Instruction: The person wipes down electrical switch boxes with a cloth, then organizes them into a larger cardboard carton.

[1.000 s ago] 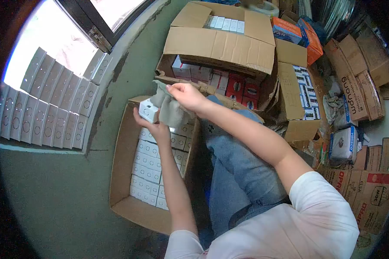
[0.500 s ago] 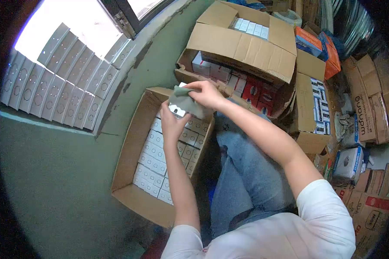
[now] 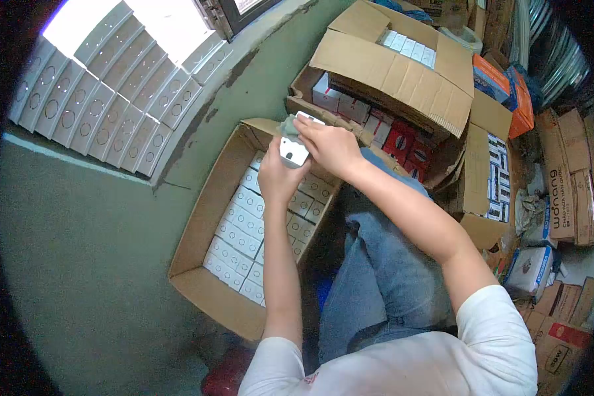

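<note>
left hand [image 3: 280,177] grips a white electrical back box [image 3: 294,151] above the open cardboard carton [image 3: 208,297], while right hand [image 3: 331,146] presses a grey-green cloth [image 3: 288,127] against it

From here I see a green wall [image 3: 79,264], its paint chipped along the ledge [image 3: 241,69] of a dark-framed window [image 3: 234,16]. Bright white light pours through the opening at upper left, and I make out pale floor [image 3: 577,254] at the right.

- left hand [image 3: 280,173] gripping a white box [image 3: 293,152]
- right hand [image 3: 331,146] pressing a grey-green cloth [image 3: 289,131] against it
- open carton [image 3: 211,290] below, holding rows of white boxes [image 3: 239,228]
</note>
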A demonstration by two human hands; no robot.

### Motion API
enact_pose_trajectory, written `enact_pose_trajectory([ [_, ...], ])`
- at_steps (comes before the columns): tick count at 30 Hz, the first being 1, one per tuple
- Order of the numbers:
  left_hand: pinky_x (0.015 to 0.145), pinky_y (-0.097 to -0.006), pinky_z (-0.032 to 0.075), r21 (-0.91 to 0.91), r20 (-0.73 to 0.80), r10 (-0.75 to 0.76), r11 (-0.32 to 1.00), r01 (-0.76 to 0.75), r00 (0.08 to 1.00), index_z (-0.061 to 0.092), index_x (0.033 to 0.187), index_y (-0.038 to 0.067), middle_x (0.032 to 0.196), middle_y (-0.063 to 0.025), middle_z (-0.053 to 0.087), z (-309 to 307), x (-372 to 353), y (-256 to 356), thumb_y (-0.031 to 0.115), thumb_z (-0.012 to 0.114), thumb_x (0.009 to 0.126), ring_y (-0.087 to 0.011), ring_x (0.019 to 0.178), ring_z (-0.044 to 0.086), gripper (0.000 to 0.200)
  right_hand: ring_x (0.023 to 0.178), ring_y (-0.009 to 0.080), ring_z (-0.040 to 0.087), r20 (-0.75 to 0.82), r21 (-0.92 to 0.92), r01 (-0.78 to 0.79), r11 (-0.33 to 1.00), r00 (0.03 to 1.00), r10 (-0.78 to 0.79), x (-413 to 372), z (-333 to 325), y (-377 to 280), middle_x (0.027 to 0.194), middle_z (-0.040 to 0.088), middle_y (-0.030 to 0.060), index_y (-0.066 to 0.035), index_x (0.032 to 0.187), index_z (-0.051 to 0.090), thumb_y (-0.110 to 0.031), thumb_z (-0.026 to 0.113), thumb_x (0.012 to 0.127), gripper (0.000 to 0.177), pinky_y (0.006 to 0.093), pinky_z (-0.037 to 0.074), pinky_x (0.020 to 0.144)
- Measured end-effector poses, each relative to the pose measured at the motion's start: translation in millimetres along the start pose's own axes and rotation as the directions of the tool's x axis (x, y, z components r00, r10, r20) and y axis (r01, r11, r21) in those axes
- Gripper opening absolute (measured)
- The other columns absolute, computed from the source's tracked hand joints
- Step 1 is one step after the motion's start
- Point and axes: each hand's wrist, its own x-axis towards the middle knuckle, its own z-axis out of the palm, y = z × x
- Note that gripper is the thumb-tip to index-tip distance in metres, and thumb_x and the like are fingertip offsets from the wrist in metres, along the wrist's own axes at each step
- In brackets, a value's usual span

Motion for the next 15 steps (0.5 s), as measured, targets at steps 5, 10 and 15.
enact_pose_trajectory([
  [5, 0.074, -0.0468, 0.052, 0.022, -0.141, -0.058, 0.998, 0.062, 0.988, 0.056, 0.117, 0.003, 0.101, -0.0223, 0.067, 8, -2, -13, 0.028, 0.082, 0.068, -0.0419, 0.091, 0.065, 0.061, 0.072, 0.0248, 0.069, 0.021, -0.017, 0.190, 0.982, 0.982, -0.190, -7, -7, -26, 0.130, 0.062, -0.0007, -0.013, 0.120, 0.063, -0.030, 0.060, 0.090, 0.035, 0.0363, 0.056, 0.061],
  [10, 0.076, -0.0459, 0.052, -0.023, -0.188, 0.029, 0.999, -0.034, 0.982, 0.056, 0.117, 0.004, 0.100, -0.0207, 0.067, -5, 0, 5, 0.027, 0.081, 0.069, -0.0413, 0.092, 0.065, 0.059, 0.065, 0.0213, 0.067, -0.076, -0.083, 0.166, 0.983, 0.982, -0.172, 4, -21, -32, 0.129, 0.062, -0.0025, -0.012, 0.113, 0.067, -0.033, 0.060, 0.090, 0.032, 0.0326, 0.055, 0.058],
  [15, 0.087, -0.0440, 0.049, 0.089, -0.193, 0.174, 0.983, -0.160, 0.966, 0.053, 0.126, 0.003, 0.113, -0.0185, 0.065, 2, -5, 10, 0.027, 0.083, 0.065, -0.0362, 0.101, 0.063, 0.072, 0.073, 0.0237, 0.069, -0.154, -0.037, 0.069, 0.997, 0.985, -0.074, 9, -24, -19, 0.124, 0.065, -0.0009, -0.010, 0.113, 0.068, -0.025, 0.060, 0.090, 0.028, 0.0343, 0.056, 0.062],
])
